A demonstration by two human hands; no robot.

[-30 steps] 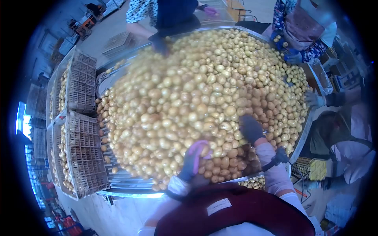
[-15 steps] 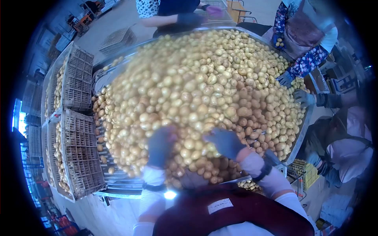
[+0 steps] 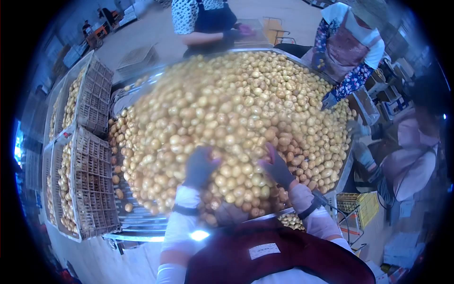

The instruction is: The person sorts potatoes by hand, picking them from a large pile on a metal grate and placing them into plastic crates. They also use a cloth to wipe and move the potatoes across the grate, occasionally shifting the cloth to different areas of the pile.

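Observation:
A wide heap of potatoes (image 3: 236, 128) covers the metal table in front of me. My left hand (image 3: 200, 166), in a grey glove with pinkish fingertips, rests against the near potatoes, thumb apart from the fingers. Across a small mound of potatoes from it, my right hand (image 3: 278, 168) wears a similar glove; its thumb and fingers are spread and touch the pile. Neither hand is closed around a potato that I can see. Blur hides some of the fingertips.
Plastic crates (image 3: 97, 184) holding potatoes stand along the left edge. Metal rollers (image 3: 142, 222) show at the near left. Co-workers stand at the far and right sides; one gloved hand (image 3: 329, 100) touches the potatoes. A yellow crate (image 3: 366, 208) sits low at right.
The view has shifted. My right hand has turned so its fingers point away from me, and my left hand stays on the pile. The right-hand co-worker's hand has drawn back from the potatoes.

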